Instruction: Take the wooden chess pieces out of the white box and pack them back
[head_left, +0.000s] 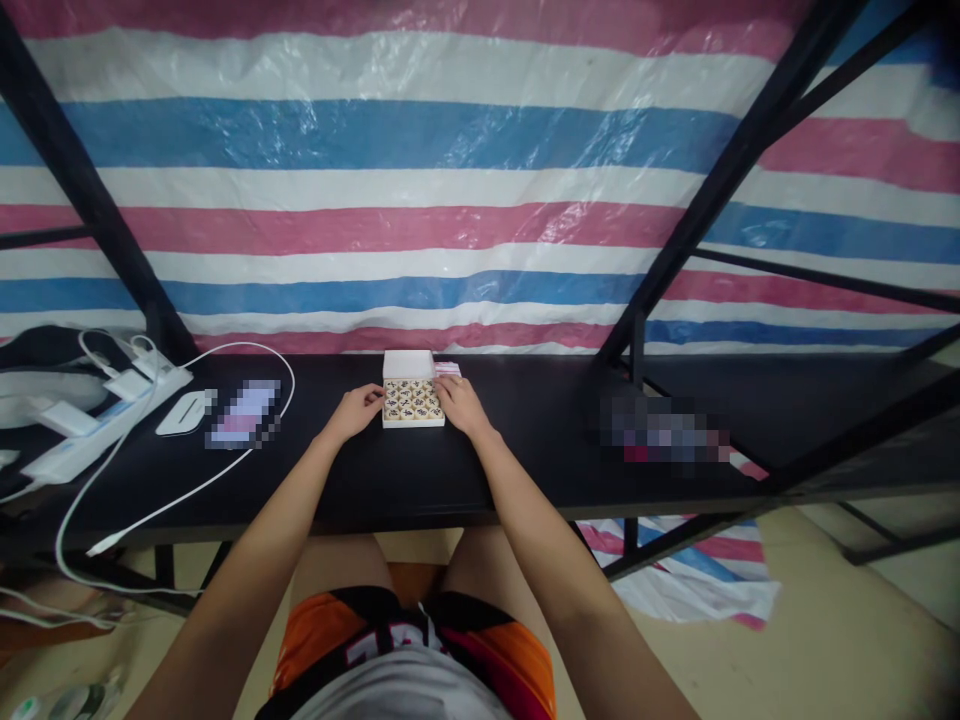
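A small white box (412, 421) full of round wooden pieces with dark markings sits on the black table (420, 480), its lid (409, 363) standing up behind it. My left hand (358, 408) rests at the box's left edge, fingers curled against it. My right hand (459, 403) lies on the right side of the box, fingertips over the pieces. Whether either hand pinches a piece is too small to see. A pink item (448, 368) lies just behind the box on the right.
At the left lie a white power strip (112, 415) with chargers and white cables (225, 470), a white mouse-like object (182, 412) and a blurred phone (244, 412). A blurred object (664, 430) lies at the right. Black frame bars (720, 190) rise before a striped tarp (450, 200).
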